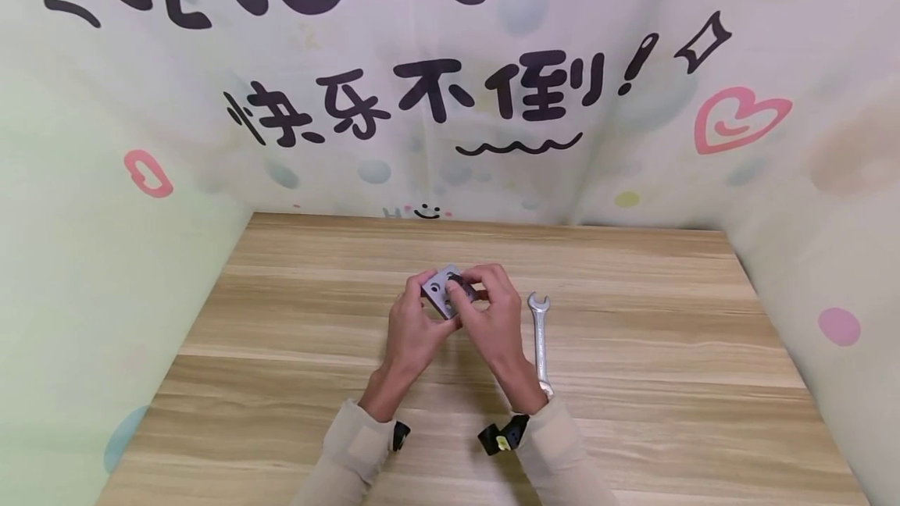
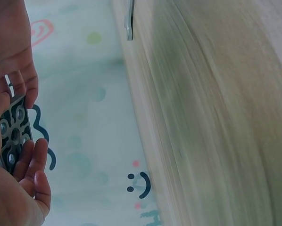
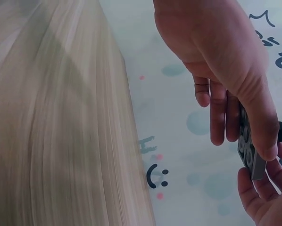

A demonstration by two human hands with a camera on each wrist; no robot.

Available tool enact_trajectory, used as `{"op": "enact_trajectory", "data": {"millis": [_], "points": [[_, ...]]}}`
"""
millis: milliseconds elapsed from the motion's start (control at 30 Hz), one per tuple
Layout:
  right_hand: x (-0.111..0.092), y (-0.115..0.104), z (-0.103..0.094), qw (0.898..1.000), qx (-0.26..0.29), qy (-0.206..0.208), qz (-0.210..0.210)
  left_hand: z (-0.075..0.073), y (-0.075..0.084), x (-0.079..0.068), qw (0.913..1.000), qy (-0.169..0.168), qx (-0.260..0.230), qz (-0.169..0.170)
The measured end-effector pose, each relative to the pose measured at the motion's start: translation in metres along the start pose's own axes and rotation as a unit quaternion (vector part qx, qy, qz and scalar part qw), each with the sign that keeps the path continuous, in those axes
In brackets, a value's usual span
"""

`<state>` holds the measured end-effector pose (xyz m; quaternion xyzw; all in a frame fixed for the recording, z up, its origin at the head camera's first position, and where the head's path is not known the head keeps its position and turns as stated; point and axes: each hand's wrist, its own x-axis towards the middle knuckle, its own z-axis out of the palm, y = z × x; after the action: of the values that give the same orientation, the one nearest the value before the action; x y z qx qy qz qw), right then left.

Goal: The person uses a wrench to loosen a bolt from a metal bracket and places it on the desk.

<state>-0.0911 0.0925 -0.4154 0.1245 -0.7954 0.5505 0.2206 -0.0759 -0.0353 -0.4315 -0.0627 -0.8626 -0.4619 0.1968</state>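
Both hands hold a square grey metal plate [image 1: 439, 300] with round holes, above the table. My left hand [image 1: 411, 330] grips its left and lower edges. My right hand [image 1: 495, 318] has its thumb on the upper face and the fingers behind the right side. A small black part [image 3: 281, 133] sticks out from the plate beside the right thumb, partly hidden by it. In the left wrist view the ribbed underside of the plate [image 2: 9, 123] shows, with a larger threaded hole in the middle.
A silver open-ended wrench [image 1: 539, 338] lies on the wooden table [image 1: 647, 350], just right of the right hand, its lower end close to the wrist. A printed cloth wall [image 1: 394, 178] stands behind the table. Both wrists wear black cameras.
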Motion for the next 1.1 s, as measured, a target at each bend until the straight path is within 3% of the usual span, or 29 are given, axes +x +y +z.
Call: {"op": "enact_trajectory", "data": {"millis": [167, 1100], "points": [[0.0, 0.0004, 0.0016, 0.999, -0.031, 0.01, -0.008, 0.0002, 0.0006, 0.0001, 1.0, -0.002, -0.003, -0.002], [-0.0001, 0.0032, -0.0003, 1.0, -0.01, -0.012, -0.027, 0.0019, -0.0012, -0.0001, 0.9999, 0.001, 0.001, 0.011]]}}
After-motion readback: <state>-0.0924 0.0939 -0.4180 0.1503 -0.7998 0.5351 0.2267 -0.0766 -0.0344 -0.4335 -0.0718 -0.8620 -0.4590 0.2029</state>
